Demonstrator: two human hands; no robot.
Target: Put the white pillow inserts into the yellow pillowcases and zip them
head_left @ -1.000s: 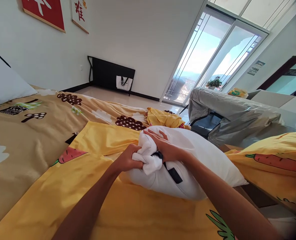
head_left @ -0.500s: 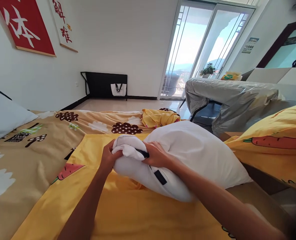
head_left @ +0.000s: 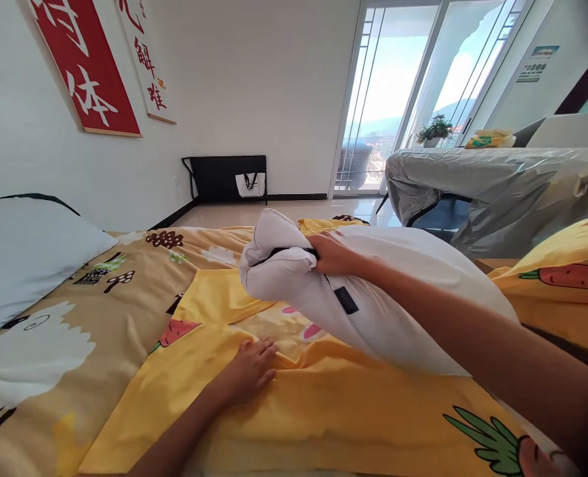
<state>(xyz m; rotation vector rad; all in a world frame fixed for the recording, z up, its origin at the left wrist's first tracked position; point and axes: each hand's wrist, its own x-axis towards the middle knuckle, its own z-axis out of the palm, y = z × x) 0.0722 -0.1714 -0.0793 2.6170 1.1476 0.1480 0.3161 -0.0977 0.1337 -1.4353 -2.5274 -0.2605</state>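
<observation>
My right hand (head_left: 334, 254) is closed around the bunched end of a white pillow (head_left: 423, 265), just behind its folded corner. Black trim shows in the fold, and a small black label sits on the pillow's side. That end is lifted over a yellow pillowcase (head_left: 184, 411) with carrot prints, which lies spread on the bed. Lower down, my left hand (head_left: 254, 368) rests on the pillowcase with its fingers stretched out over the cloth. Beside those fingers the pillowcase mouth gapes, showing a pale inner side with pink marks (head_left: 312, 330).
A tan patterned bed cover (head_left: 124, 318) lies underneath. At the left is a white pillow with black edging (head_left: 30, 252); at the right, a yellow carrot-print pillow (head_left: 572, 265). Farther back stand a table under silvery plastic (head_left: 497, 172) and a blue chair (head_left: 445, 215).
My left hand has let go of the white pillow's end and moved down onto the yellow pillowcase. My right hand has raised the pillow's end, and more of the pillowcase opening shows.
</observation>
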